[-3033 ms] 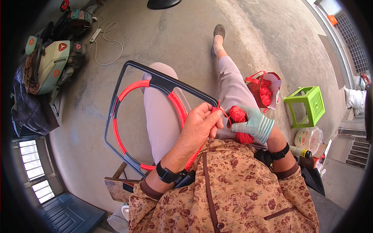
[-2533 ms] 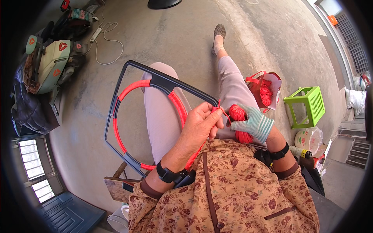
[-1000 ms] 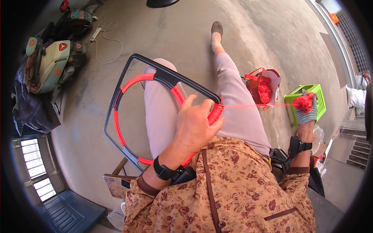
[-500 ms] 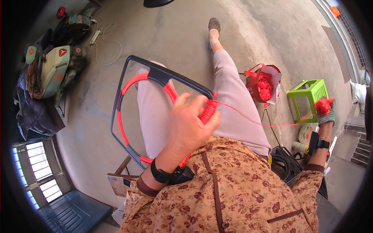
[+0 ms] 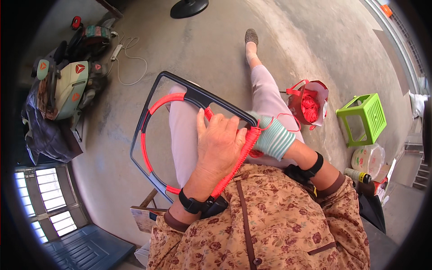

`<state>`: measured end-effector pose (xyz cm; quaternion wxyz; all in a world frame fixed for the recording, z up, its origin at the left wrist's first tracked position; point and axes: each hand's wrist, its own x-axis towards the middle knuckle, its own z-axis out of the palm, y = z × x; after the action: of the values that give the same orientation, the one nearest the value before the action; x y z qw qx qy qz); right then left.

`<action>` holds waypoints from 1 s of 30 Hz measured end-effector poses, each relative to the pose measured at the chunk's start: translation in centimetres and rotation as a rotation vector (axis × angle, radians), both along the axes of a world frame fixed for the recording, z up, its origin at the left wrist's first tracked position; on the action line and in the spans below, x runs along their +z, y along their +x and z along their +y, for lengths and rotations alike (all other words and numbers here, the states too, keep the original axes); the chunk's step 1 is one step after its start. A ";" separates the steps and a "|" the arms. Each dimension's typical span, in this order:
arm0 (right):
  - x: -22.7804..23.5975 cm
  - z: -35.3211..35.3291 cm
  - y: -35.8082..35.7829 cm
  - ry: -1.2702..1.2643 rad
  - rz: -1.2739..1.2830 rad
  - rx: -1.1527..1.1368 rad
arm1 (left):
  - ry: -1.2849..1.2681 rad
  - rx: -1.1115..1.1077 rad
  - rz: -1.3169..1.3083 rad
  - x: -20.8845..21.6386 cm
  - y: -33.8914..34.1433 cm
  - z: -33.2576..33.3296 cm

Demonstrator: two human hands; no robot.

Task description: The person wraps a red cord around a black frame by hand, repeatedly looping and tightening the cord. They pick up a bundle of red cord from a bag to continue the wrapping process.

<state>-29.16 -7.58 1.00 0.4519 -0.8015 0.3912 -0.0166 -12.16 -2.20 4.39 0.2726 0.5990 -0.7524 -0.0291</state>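
A black angular frame (image 5: pixel 214 101) with an inner ring lies tilted across my lap. Red cord (image 5: pixel 238 164) is wound closely along its right side, and red wrapping covers parts of the ring. My left hand (image 5: pixel 220 141), bare, grips the wound side of the frame, with its index finger stretched toward the ring. Close by, my right hand (image 5: pixel 274 138) wears a green-and-white striped glove and is at the frame's right corner. A little of the red cord bundle shows beneath that hand, and a loose loop of cord arcs above it. The right fingers are mostly hidden behind the frame.
Right of my legs stands a red bag (image 5: pixel 300 101) of red cord. Beyond it are a green plastic stool (image 5: pixel 366 114), a clear round tub (image 5: pixel 371 158) and a spool-like cylinder (image 5: pixel 357 175). A scooter (image 5: pixel 67 90) and a white power strip (image 5: pixel 116 52) are at the left.
My right hand has come in from the far right by the stool to the frame's corner, bringing the cord bundle. The stretched cord is now slack. My left hand keeps its grip.
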 end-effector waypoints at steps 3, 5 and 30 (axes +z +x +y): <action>0.5 0.0 0.9 0.135 -0.523 -0.235 | 0.026 0.023 0.087 -0.5 1.1 0.1; -0.1 -1.4 0.5 0.063 -0.512 -0.303 | -0.041 0.057 0.182 -0.4 1.5 0.1; 3.7 -2.0 -9.8 -0.434 0.452 -0.149 | 0.268 -0.038 0.424 -1.2 1.9 1.4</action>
<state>-38.93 -9.61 4.71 0.1695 -0.8317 0.5267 0.0456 -10.25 -0.76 3.18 0.3418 0.5959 -0.6791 -0.2586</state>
